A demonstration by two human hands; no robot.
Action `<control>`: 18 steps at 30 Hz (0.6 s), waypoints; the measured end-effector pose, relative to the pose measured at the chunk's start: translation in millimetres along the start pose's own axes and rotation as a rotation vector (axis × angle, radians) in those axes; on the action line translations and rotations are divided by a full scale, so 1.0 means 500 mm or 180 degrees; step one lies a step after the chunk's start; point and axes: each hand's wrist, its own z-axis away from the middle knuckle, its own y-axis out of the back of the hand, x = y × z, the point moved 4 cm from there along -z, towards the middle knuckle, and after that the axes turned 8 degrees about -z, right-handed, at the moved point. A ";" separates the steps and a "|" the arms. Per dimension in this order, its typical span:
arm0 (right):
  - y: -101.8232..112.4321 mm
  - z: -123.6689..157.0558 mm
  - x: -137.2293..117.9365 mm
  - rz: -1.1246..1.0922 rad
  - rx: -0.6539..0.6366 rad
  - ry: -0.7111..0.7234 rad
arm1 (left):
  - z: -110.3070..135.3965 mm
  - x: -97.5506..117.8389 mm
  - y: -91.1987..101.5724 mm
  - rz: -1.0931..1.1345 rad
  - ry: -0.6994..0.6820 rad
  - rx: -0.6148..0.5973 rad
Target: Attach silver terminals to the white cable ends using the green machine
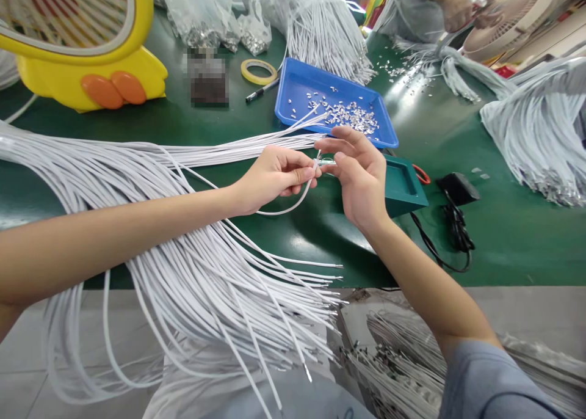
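My left hand (277, 178) pinches a white cable (293, 207) close to its end, between thumb and forefinger. Thin strands stick out at the pinched tip. Facing it, my right hand (359, 174) has its thumb and fingers bent together around something small and shiny at that tip, too small to make out. Under my left forearm a thick bundle of white cables (220, 278) spreads over the table edge, with bare metal ends. Just beyond my hands a blue tray (389, 129) holds small metal pieces (354, 116). Several cables rest with their ends on its near rim.
A green box-shaped device (403, 184) stands behind my right hand, beside a black adapter (458, 189) with its cord. Further back are a tape roll (259, 71), a pen (263, 90), bags of metal parts (196, 16), and a yellow fan (46, 77). A co-worker's hands (462, 13) work at top right.
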 end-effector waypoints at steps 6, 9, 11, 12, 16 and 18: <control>-0.003 0.006 -0.003 0.0066 -0.0190 -0.0018 | 0.000 0.002 0.001 0.0028 0.0017 0.0076; -0.005 0.008 -0.009 0.0095 -0.0147 0.0144 | 0.001 0.008 -0.001 -0.0011 0.0004 0.0174; -0.009 0.011 -0.014 0.0076 -0.0154 0.0252 | 0.002 0.010 -0.001 -0.0030 0.0045 0.0258; -0.011 0.012 -0.017 0.0075 -0.0156 0.0298 | 0.002 0.011 0.000 -0.0030 0.0068 0.0294; -0.012 0.015 -0.026 0.0316 -0.0060 0.0510 | 0.005 0.014 -0.001 0.0049 0.0095 0.0260; -0.010 0.017 -0.031 0.0587 0.0006 0.0719 | 0.008 0.016 -0.008 0.0090 0.0097 0.0136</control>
